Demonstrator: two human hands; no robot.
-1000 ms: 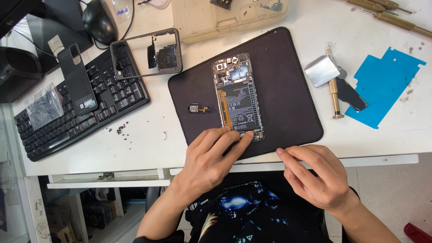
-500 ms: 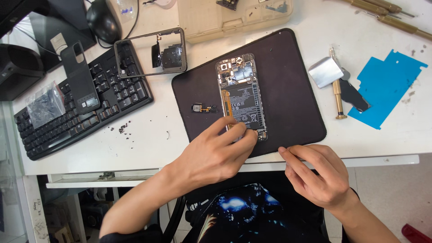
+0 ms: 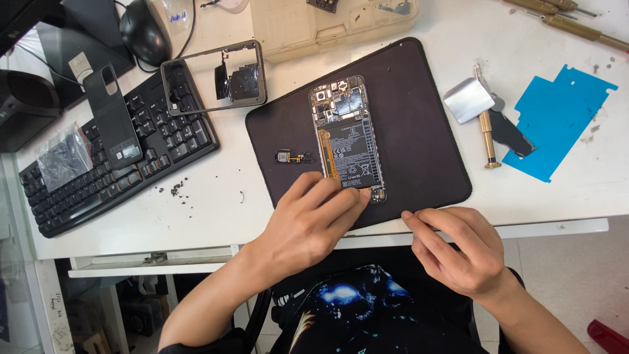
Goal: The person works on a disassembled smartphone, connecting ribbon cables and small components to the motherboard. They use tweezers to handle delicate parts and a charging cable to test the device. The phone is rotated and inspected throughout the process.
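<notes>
- Two bare hands at the near edge of the dark rectangular work mat point(image 3: 419, 131); one opened smartphone with its back cover off point(image 3: 346, 137) lies face down on the mat, just beyond the left hand.
- Left hand point(image 3: 311, 223): fingers held loosely together and laid flat, fingertips point(image 3: 357, 195) touching the phone's bottom end by the lower board. Nothing pinched that can be seen.
- Right hand point(image 3: 462, 246): relaxed, fingers curled slightly, index tip resting at the mat's front edge, apart from the phone; it holds nothing.
- Done, by the look of it: back cover removed, black battery and upper circuit board exposed, orange flex cable visible along the battery's left side.
- A small loose module on a short flex point(image 3: 290, 157) lies on the mat just beyond the left hand's fingertips, to their left.
- Farther left of that hand: grey phone mid-frame point(image 3: 213, 75) and dark back cover point(image 3: 113, 118), both on the black keyboard point(image 3: 105, 177).
- Beyond the right hand: brass-handled tool point(image 3: 488, 134), silver foil piece point(image 3: 467, 99), blue adhesive sheet point(image 3: 557, 118).
- Left, judging from this: battery and boards remain seated; teardown looks partway.
</notes>
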